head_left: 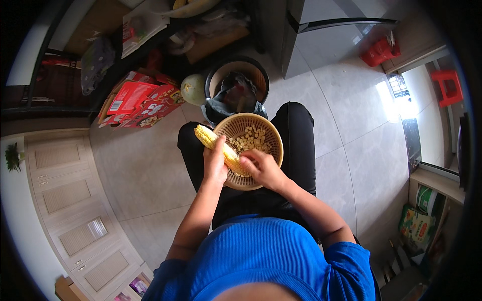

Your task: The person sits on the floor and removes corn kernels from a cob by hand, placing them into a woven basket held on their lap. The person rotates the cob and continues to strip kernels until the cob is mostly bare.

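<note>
My left hand (216, 163) is wrapped round a yellow corn cob (205, 135), which slants from upper left to lower right over a tan plastic basket (277, 145). With its fingers curled, my right hand (266, 169) presses at the cob's lower right part, thumb against the kernels. A pale strip along that part looks bare of kernels. Loose corn kernels (251, 138) lie in the basket, mostly toward its far side. The slatted basket rests on my lap between my thighs. Whether my right fingers hold a loose kernel is hidden.
Just beyond the basket stands a bin (261, 75) with a dark liner. A pale green melon (193, 89) and red cardboard boxes (145, 103) sit to its left, by a dark shelf. A grey refrigerator (331, 40) is at the far right, near a red bag (380, 51) and red stool (447, 86).
</note>
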`<action>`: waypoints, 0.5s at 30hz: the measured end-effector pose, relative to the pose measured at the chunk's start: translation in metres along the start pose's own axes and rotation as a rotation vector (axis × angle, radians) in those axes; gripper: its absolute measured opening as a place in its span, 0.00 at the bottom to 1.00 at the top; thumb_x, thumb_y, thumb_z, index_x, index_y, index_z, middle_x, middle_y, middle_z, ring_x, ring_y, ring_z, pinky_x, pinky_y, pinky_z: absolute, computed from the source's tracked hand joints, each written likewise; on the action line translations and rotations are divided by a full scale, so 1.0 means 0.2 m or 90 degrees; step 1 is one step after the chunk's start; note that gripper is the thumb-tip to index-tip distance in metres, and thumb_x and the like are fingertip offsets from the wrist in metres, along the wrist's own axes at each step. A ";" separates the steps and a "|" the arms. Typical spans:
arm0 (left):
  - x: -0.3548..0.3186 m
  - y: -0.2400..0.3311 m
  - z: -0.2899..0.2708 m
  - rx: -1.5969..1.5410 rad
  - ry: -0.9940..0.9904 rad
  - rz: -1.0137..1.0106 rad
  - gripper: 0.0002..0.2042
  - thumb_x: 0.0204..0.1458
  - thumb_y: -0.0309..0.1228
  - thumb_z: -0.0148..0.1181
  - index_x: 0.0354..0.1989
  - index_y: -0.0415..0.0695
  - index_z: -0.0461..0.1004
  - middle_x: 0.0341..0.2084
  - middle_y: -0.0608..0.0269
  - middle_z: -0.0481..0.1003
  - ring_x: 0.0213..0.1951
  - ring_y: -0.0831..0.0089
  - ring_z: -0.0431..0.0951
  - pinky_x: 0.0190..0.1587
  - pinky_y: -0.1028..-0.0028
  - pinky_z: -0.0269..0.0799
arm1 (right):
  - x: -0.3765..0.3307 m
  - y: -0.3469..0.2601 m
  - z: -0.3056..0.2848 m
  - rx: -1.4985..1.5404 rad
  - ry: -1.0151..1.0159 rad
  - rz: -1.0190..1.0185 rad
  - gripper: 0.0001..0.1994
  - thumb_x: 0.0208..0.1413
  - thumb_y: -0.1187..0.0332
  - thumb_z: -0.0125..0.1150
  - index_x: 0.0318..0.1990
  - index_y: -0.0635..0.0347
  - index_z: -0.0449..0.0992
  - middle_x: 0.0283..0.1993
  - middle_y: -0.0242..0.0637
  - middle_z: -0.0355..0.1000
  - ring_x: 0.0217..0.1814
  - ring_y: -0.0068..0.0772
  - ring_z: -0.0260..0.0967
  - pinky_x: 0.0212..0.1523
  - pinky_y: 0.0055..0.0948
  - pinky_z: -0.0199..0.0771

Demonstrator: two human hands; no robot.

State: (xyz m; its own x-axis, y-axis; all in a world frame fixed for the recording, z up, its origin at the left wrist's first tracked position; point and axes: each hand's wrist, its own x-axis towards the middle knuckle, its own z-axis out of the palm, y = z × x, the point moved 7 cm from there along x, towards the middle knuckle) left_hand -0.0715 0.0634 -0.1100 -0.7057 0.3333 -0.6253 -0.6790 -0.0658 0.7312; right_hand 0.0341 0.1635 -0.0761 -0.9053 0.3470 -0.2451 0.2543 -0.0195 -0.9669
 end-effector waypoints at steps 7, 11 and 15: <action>0.02 -0.02 0.03 0.102 0.012 0.049 0.14 0.47 0.27 0.53 0.41 0.36 0.63 0.31 0.61 0.69 0.31 0.76 0.71 0.33 0.76 0.69 | 0.00 0.00 0.07 -0.047 -0.025 -0.005 0.12 0.57 0.66 0.50 0.40 0.67 0.69 0.30 0.49 0.71 0.32 0.40 0.72 0.34 0.32 0.70; -0.02 -0.02 0.05 0.114 0.014 0.010 0.11 0.48 0.28 0.52 0.37 0.35 0.65 0.25 0.61 0.69 0.24 0.74 0.71 0.28 0.75 0.69 | 0.00 0.00 0.02 -0.056 0.052 -0.077 0.08 0.54 0.71 0.48 0.36 0.67 0.69 0.29 0.57 0.69 0.32 0.55 0.69 0.31 0.39 0.69; 0.00 -0.01 0.03 0.128 0.027 0.050 0.09 0.48 0.29 0.51 0.36 0.37 0.65 0.25 0.63 0.68 0.26 0.77 0.70 0.28 0.77 0.68 | 0.00 0.01 0.02 -0.001 0.045 -0.058 0.10 0.56 0.69 0.49 0.39 0.66 0.69 0.29 0.55 0.70 0.32 0.51 0.71 0.32 0.37 0.70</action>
State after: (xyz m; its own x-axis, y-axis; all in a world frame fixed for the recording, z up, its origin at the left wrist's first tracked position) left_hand -0.0690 0.0697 -0.1106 -0.7655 0.2948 -0.5720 -0.5703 0.1008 0.8152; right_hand 0.0340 0.1587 -0.0790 -0.8983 0.4126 -0.1508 0.1730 0.0167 -0.9848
